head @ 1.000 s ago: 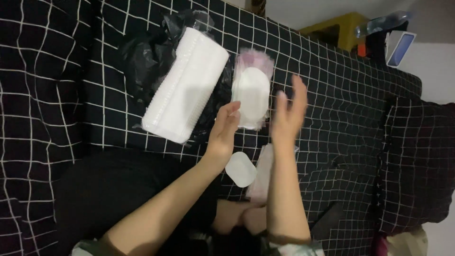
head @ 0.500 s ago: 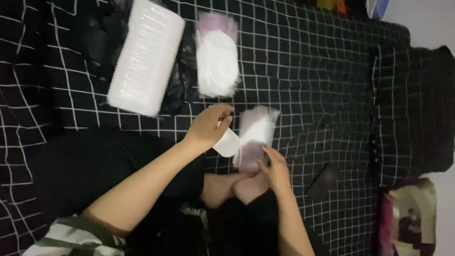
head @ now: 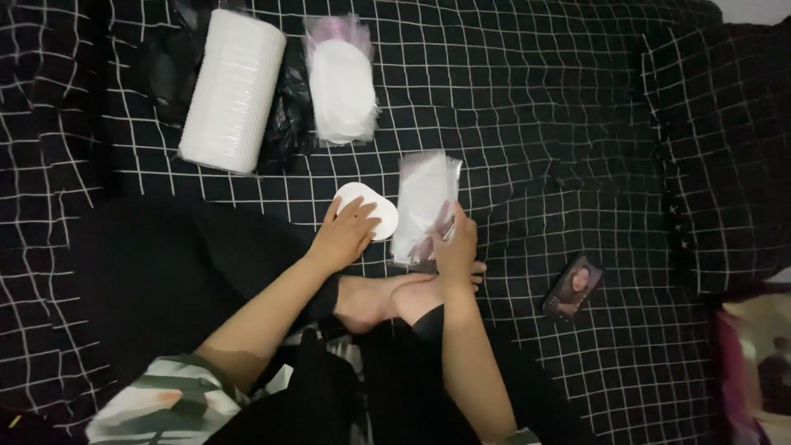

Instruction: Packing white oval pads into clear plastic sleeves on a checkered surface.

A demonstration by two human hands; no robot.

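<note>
Now | left hand (head: 346,235) fingers flat on white pad (head: 371,208) | right hand (head: 455,247) fingers pinching clear sleeve (head: 424,202)

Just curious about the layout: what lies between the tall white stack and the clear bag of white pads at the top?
In the head view, crumpled black plastic lies between the white stack and the bag of pads, on the checked black cover.

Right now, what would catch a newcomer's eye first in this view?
The left hand rests on a white oval pad at the centre, and the right hand holds a clear plastic sleeve beside it. A long white stack of pads and a smaller bagged bundle lie above on the black checked bedsheet.
</note>
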